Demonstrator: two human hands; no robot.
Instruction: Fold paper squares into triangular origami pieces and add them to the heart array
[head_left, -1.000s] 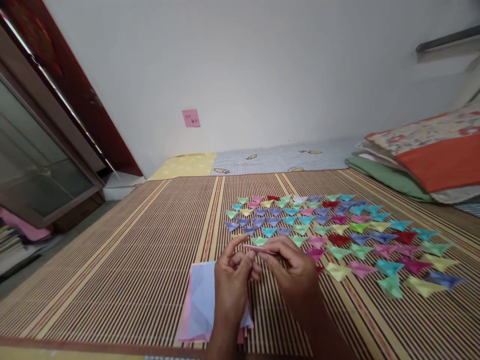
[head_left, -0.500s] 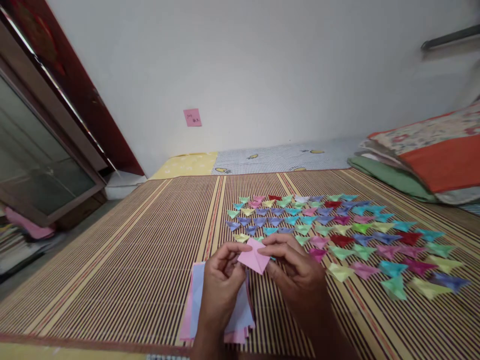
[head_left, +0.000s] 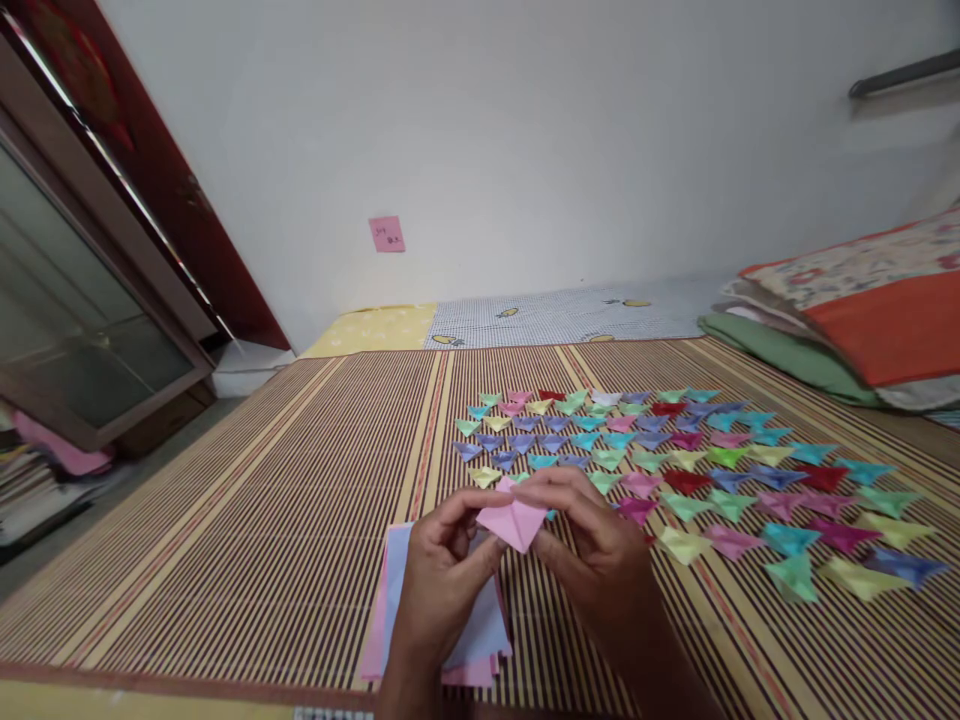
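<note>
Between my two hands is a small folded piece of pink origami paper (head_left: 517, 524), held up above the mat with a point toward me and a crease down its middle. My left hand (head_left: 450, 560) pinches its left side between thumb and fingers. On the right side, my right hand (head_left: 592, 540) grips it the same way, fingertips over the top edge. Below my left wrist lies a stack of square paper sheets (head_left: 480, 630), pale blue on top with pink ones under it, partly hidden by that hand.
Rows of small folded paper pieces (head_left: 686, 480) in many colours spread over the right of the striped mat (head_left: 300, 500). Folded bedding (head_left: 885, 320) lies at the far right. A pink note (head_left: 387, 234) sticks to the white wall. A glass-panelled door (head_left: 90, 320) stands at the left.
The pink paper has gone from a flat diamond to a winged shape, its upper part bent back. My fingers have moved closer together over its top; the view has shifted slightly.
</note>
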